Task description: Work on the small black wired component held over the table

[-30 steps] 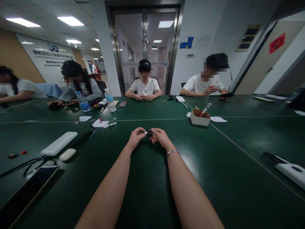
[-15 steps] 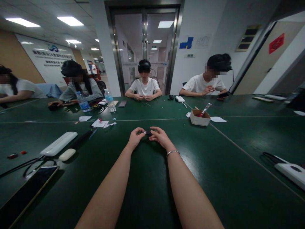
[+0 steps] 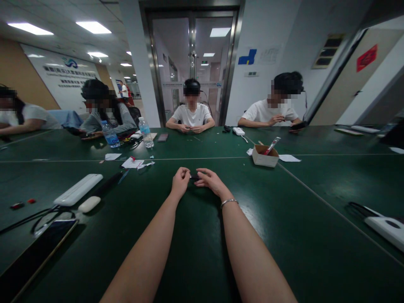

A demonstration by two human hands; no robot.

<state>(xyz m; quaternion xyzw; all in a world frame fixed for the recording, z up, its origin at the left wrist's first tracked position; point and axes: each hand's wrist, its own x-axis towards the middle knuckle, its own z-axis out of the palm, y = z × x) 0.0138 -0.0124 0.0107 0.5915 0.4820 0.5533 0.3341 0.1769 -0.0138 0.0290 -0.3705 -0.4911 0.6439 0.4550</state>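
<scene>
Over the middle of the table, my left hand [image 3: 181, 182] and my right hand [image 3: 210, 180] meet at a small dark object [image 3: 194, 177]. It is short and black with a shiny silvery end, too small and too covered to name exactly. The fingers of my left hand pinch its silvery end. Around its black end my right thumb and fingers close, hiding part of it. A silver bracelet [image 3: 229, 203] circles my right wrist.
On the green table [image 3: 202, 252] a small box [image 3: 265, 158] stands ahead to the right. To the left lie a phone [image 3: 38, 256], a white case [image 3: 89, 204], a white power bank [image 3: 78, 189] and cables. Two bottles [image 3: 146, 132] stand farther off. Several people sit around the table.
My left hand has turned slightly, its fingers now curled more upright and covering more of the object's silvery end. My right hand is nearly still.
</scene>
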